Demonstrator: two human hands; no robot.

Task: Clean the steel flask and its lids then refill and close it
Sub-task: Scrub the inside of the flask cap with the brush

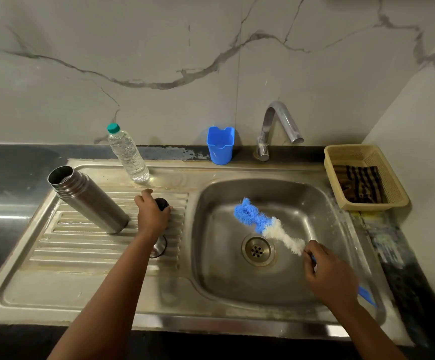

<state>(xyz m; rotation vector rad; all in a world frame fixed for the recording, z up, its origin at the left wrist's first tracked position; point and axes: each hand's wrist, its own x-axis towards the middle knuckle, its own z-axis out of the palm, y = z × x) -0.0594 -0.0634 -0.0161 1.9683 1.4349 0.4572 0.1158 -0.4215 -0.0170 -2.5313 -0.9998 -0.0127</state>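
Flask [87,200]: standing open-mouthed on the drainboard, left of the sink [206,203], long axis leaning up-left.
Left hand [152,213]: nearer the flask, gripping a dark lid [162,203] just right of it.
Right hand [327,272]: holding the bottle brush [265,224] over the sink basin.

Left hand [152,216] curled downward; right hand [329,275] gripping, both arms extended.
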